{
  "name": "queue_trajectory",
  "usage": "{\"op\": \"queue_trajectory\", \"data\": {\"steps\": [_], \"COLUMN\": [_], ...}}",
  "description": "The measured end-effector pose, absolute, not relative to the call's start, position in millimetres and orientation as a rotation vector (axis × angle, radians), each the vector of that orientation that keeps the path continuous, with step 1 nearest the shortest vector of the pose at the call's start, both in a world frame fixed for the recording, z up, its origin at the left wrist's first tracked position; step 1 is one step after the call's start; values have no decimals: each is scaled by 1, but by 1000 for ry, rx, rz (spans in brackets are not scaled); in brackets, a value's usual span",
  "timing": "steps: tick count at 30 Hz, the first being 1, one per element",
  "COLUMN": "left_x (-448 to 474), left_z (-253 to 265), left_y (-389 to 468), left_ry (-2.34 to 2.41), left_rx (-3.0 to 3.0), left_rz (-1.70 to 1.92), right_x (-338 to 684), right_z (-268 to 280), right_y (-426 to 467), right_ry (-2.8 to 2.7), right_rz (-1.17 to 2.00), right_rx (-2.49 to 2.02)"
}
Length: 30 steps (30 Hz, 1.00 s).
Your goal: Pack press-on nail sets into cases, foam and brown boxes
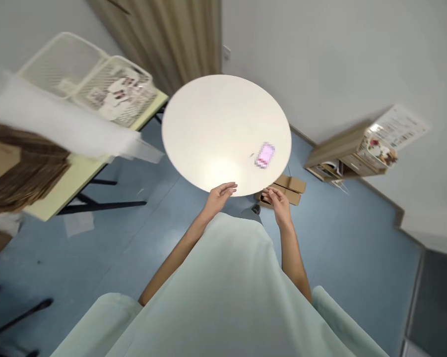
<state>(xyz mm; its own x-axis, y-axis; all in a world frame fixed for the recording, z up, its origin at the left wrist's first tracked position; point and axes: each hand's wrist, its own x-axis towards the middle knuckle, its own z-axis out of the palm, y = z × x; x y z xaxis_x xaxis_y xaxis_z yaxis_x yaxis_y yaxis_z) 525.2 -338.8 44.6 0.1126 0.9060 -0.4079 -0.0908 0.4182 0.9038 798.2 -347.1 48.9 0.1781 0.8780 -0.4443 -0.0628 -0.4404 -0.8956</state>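
Observation:
My left hand (219,195) rests at the near edge of a round white table (208,114). Its fingers stretch out to the right over the rim, and nothing shows in them. At the near right rim is my right hand (278,199), its fingers loosely bent and apart, with no object visible in it. Beyond it on the tabletop lies a pixelated pink rectangular item (265,154), which looks like a phone. A tiny thin mark or scrap (252,154) sits just left of that item, too small to make out.
On the left, a yellow-topped table (85,173) bears an open white basket (115,94), white wrapping sheet (59,119) and stacked brown paper (30,173). Cardboard (290,188) lies on the floor beyond my right hand. A wooden cabinet (346,153) stands by the right wall.

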Motion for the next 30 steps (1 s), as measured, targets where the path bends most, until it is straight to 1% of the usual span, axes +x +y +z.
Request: {"op": "queue_trajectory", "data": {"steps": [5, 11, 21, 26, 30], "left_x": [443, 367, 234, 171, 132], "left_z": [79, 98, 111, 105, 95], "left_y": [-355, -364, -320, -287, -256], "left_ry": [1299, 1386, 1610, 1698, 1734], "left_rx": [766, 680, 623, 601, 610], "left_rz": [1098, 1250, 1313, 1315, 1297], "right_x": [701, 596, 443, 381, 350], "right_z": [88, 117, 102, 98, 100], "right_y": [-325, -295, -209, -166, -145], "right_ry": [-1017, -1230, -1252, -1254, -1263], "right_rz": [1500, 1662, 1869, 1907, 1905], "right_rx": [-1521, -1405, -1262, -1206, -1211]}}
